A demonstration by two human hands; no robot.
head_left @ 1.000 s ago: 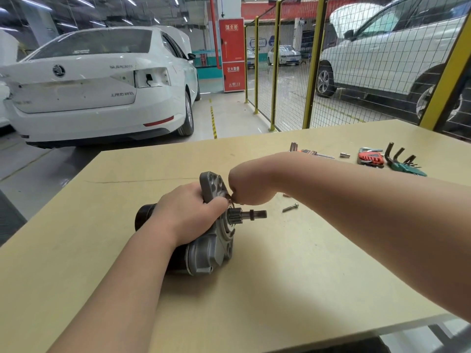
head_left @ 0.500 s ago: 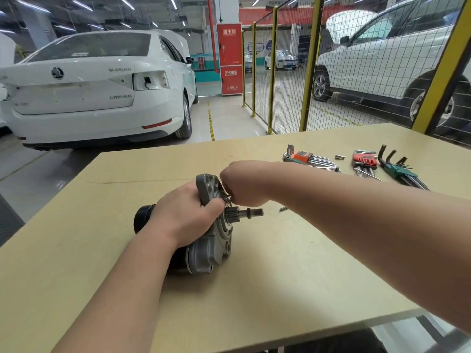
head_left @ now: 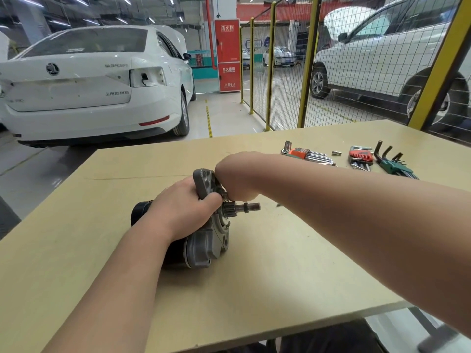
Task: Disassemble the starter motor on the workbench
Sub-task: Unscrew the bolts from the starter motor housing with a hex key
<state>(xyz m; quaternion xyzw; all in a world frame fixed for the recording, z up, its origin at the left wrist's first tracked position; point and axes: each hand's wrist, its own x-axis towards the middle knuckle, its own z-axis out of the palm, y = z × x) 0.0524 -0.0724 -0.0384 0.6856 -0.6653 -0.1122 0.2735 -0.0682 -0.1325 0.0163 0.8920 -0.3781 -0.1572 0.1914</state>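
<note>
**Head view.** The starter motor lies on its side on the bench, under the left grip and just below the right grip.

- **Left grip:** The left grip is closed over the motor's housing from above. Its thumb is hooked on the grey mounting flange.
- **Right grip:** The right grip sits just right of the left grip and touches the flange. It is curled into a fist with its fingertips hidden against the flange. Whether they pinch anything cannot be told.
- **Motor ends:** The toothed pinion shaft juts rightward directly beneath the right grip. The motor's black rear end shows just left of the left grip.
- **Tools:** Well apart, beyond and right of the right grip, lie three hex-key sets in a row. They are the orange-holder set, the red-holder set and the green-holder set. A small metal bit lies between the first two.
</note>
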